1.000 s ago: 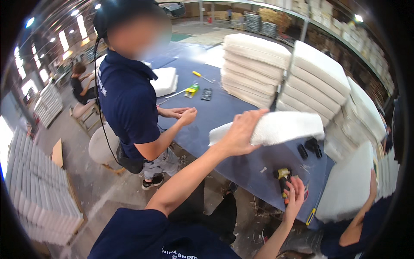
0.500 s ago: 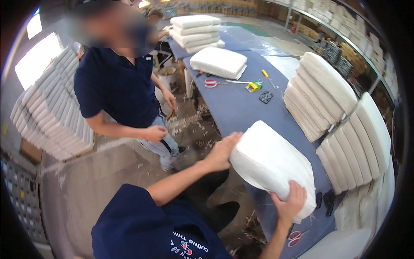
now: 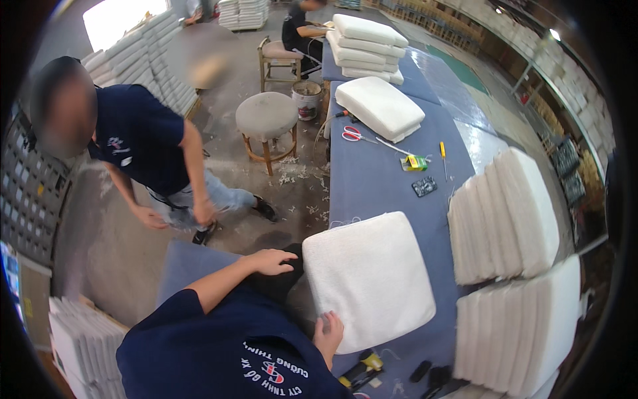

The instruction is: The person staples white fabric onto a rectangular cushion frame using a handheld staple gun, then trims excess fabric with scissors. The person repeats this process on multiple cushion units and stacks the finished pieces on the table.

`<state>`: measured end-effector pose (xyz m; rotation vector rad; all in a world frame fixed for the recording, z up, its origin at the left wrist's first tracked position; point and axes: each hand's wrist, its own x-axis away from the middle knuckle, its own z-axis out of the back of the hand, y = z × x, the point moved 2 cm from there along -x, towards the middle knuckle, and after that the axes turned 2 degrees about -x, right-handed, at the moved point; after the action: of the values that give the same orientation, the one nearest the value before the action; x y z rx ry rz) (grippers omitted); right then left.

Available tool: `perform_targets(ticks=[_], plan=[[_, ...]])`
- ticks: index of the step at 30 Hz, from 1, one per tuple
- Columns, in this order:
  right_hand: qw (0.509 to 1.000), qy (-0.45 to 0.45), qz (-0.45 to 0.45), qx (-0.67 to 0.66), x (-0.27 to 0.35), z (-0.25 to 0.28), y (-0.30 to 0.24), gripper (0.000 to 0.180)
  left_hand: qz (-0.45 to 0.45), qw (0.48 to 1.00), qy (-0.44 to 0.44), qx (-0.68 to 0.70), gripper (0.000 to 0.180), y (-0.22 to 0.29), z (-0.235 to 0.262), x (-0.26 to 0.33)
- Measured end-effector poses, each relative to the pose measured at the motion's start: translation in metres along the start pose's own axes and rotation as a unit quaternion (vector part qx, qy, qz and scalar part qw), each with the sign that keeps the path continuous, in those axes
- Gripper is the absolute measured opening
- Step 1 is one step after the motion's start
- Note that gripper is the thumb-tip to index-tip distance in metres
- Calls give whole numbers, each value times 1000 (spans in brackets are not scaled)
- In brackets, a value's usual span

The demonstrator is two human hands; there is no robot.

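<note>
A white, square, fabric-covered cushion (image 3: 369,279) lies flat before me on the blue-covered table (image 3: 362,176), its left side overhanging the table edge. My left hand (image 3: 272,261) is just left of the cushion, fingers stretched out and holding nothing; the fingertips look apart from it. At the cushion's near left corner, my right hand (image 3: 328,334) rests with slightly bent, spread fingers touching the white cover. Its thumb is not clearly visible.
Cushion stacks (image 3: 506,216) line the table's right side; another cushion (image 3: 380,106) lies farther up. Scissors (image 3: 355,134), a yellow screwdriver (image 3: 443,159), a dark patterned phone-like object (image 3: 424,187) and a yellow-black tool (image 3: 364,367) lie around. A person (image 3: 143,143) stands left, near a stool (image 3: 266,116).
The cushion has gone from tilted between both hands to lying flat on the table. My left hand has come off it. The person at left has moved farther left, and my view has shifted.
</note>
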<state>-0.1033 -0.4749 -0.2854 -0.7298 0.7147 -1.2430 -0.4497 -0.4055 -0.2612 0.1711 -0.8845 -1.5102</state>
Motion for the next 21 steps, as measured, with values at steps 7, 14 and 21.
perform_targets(ticks=[7, 14, 21], plan=[[992, -110, -62, 0, -133, 146, 96, 21, 227, 959, 125, 115, 58, -54, -39, 67], [994, -103, -42, -1, -289, 208, 88, 24, 295, 909, 223, 195, 53, -40, -58, 70], [984, 46, -166, -33, -166, 190, 123, 28, 63, 974, 177, 126, 62, -20, -3, -76]])
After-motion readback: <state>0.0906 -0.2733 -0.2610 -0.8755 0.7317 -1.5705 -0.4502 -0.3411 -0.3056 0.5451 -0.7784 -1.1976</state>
